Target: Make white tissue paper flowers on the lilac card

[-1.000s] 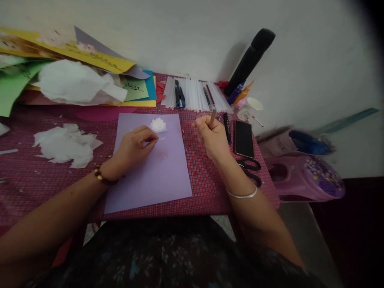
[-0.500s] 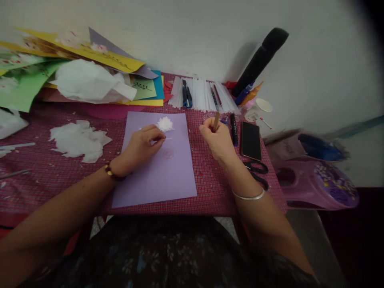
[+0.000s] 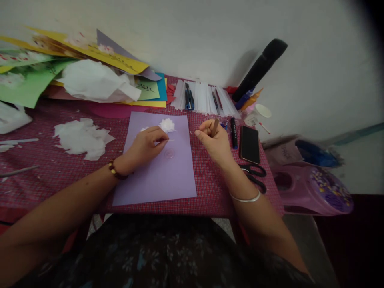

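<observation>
My left hand (image 3: pixel 148 144) rests over a purple sheet of paper (image 3: pixel 156 180), thumb and fingertips pinched together on a thin white strip (image 3: pixel 171 140). Just beyond the fingertips sits a white ruffled paper flower (image 3: pixel 167 125), and a second bit of white is partly hidden behind the hand. A faint round mark (image 3: pixel 169 154) lies on the sheet below the strip. To the right of the sheet, my right hand (image 3: pixel 214 142) is raised a little, with a brown stick (image 3: pixel 215 127) held between curled fingers while the thumb and index tip are slightly apart.
White paper pieces (image 3: pixel 84 138) lie at left, beneath stacked coloured cards (image 3: pixel 117 58). Glue sticks (image 3: pixel 204 96) with a cutter (image 3: pixel 189 98) line the back. At right are a marker (image 3: pixel 234 133), phone (image 3: pixel 250 145), black-handled scissors (image 3: pixel 255 176), and a pink stool (image 3: pixel 300 192).
My right thumb and index finger have parted a little, and the hand has shifted slightly left. The left hand keeps its pinch over the sheet. The camera view has shifted slightly.
</observation>
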Motion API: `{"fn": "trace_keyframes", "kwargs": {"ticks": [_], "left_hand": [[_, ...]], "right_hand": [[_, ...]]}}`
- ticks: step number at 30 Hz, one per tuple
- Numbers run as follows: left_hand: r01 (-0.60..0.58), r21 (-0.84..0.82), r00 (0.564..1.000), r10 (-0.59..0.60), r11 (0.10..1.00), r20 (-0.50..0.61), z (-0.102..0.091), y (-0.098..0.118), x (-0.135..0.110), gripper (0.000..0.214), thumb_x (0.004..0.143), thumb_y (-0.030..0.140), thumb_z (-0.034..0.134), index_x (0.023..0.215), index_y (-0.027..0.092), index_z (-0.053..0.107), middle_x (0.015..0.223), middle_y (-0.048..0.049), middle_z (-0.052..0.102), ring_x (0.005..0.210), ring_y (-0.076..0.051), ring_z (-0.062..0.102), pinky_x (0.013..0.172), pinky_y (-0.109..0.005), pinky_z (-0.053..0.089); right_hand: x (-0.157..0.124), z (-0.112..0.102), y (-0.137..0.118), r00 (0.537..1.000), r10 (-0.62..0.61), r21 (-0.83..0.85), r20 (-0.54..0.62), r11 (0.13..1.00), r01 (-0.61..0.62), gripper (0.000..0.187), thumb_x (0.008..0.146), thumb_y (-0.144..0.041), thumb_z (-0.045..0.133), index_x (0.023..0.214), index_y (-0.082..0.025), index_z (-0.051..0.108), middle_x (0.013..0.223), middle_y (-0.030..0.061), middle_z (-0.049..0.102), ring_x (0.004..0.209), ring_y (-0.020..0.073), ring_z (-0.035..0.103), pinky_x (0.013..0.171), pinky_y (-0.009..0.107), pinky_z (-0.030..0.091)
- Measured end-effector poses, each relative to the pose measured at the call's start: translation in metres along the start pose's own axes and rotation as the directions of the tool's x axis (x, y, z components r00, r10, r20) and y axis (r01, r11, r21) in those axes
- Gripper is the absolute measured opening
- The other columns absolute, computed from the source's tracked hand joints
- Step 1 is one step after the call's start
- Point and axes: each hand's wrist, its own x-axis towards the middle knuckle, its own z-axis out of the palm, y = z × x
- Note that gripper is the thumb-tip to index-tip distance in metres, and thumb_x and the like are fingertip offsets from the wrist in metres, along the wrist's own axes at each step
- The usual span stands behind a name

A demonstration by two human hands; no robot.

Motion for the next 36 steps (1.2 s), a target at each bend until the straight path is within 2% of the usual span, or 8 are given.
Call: {"fn": "trace_keyframes", "kwargs": {"ticks": [6,10,15,18,25,28,32,36], "left_hand": [[-0.049,0.027,0.998,0.050,0.998,-0.029,0.001,-0.002,0.000,0.013,0.088,0.016,0.054,0.078,0.017,0.063,0.078,-0.0031,0.065,0.074,-0.014,0.060,0.067,-0.026,0.044],[-0.040,0.018,0.998,0.041,0.999,-0.042,0.001,-0.002,0.000,0.013,0.088,0.015,0.055,0.077,0.018,0.063,0.077,-0.0024,0.064,0.072,-0.013,0.059,0.065,-0.026,0.044],[-0.061,-0.008,0.994,0.060,0.998,-0.091,0.002,-0.005,-0.001,0.011,0.087,0.014,0.057,0.078,0.017,0.063,0.077,-0.0023,0.064,0.072,-0.013,0.059,0.066,-0.025,0.044],[-0.056,-0.009,0.993,0.055,0.998,-0.102,0.001,-0.004,-0.001,0.010,0.087,0.014,0.058,0.079,0.017,0.063,0.077,-0.0016,0.063,0.072,-0.012,0.058,0.064,-0.024,0.043],[0.009,-0.091,0.991,-0.021,0.996,-0.131,0.000,0.003,-0.001,0.008,0.082,0.013,0.060,0.075,0.016,0.058,0.080,-0.0023,0.063,0.063,-0.008,0.053,0.057,-0.022,0.041],[0.088,-0.179,0.987,-0.110,0.980,-0.118,0.001,0.006,-0.003,0.008,0.078,0.012,0.059,0.073,0.016,0.055,0.085,-0.0030,0.067,0.056,-0.006,0.050,0.052,-0.020,0.039],[0.179,-0.319,0.977,-0.208,0.930,-0.056,0.003,0.011,-0.005,0.007,0.077,0.011,0.057,0.079,0.017,0.056,0.065,0.0035,0.061,0.051,-0.006,0.053,0.049,-0.017,0.040],[0.152,-0.370,0.978,-0.193,0.916,-0.075,0.004,0.011,-0.006,0.012,0.079,0.011,0.053,0.087,0.017,0.059,0.061,0.0050,0.059,0.053,-0.007,0.060,0.053,-0.018,0.046]], "right_hand": [[-0.006,0.003,-0.009,0.997,-0.068,-0.010,0.034,0.998,0.068,0.023,0.077,-0.026,0.065,0.070,-0.023,0.043,0.053,-0.0094,0.036,0.046,0.0064,0.029,0.046,0.024,0.024],[-0.007,0.003,-0.010,0.997,-0.063,-0.044,0.038,0.997,0.065,0.025,0.079,-0.024,0.064,0.068,-0.023,0.042,0.054,-0.0091,0.035,0.047,0.0066,0.030,0.047,0.025,0.024],[-0.009,0.005,-0.008,0.997,-0.047,-0.052,0.064,0.997,0.050,0.016,0.078,-0.026,0.063,0.075,-0.022,0.048,0.056,-0.0088,0.040,0.048,0.0069,0.031,0.047,0.025,0.023],[-0.011,0.006,-0.008,0.995,-0.047,-0.116,0.085,0.992,0.056,0.018,0.079,-0.025,0.061,0.072,-0.022,0.045,0.056,-0.0079,0.040,0.050,0.0071,0.033,0.048,0.025,0.024],[-0.014,0.010,-0.007,0.993,-0.063,-0.184,0.099,0.980,0.081,0.021,0.077,-0.017,0.058,0.068,-0.023,0.039,0.056,-0.0076,0.037,0.051,0.0078,0.033,0.049,0.024,0.024],[-0.015,0.013,-0.006,0.989,-0.092,-0.193,0.118,0.974,0.114,0.021,0.076,-0.018,0.056,0.067,-0.023,0.038,0.056,-0.0082,0.035,0.050,0.0073,0.031,0.048,0.025,0.024],[-0.017,0.016,-0.003,0.985,-0.101,-0.256,0.137,0.958,0.134,0.022,0.076,-0.019,0.055,0.066,-0.023,0.036,0.056,-0.0083,0.034,0.051,0.0070,0.031,0.050,0.025,0.024],[-0.017,0.018,0.001,0.983,-0.107,-0.300,0.150,0.942,0.149,0.022,0.075,-0.018,0.054,0.065,-0.022,0.036,0.057,-0.0077,0.034,0.053,0.0076,0.031,0.052,0.025,0.024]]}}
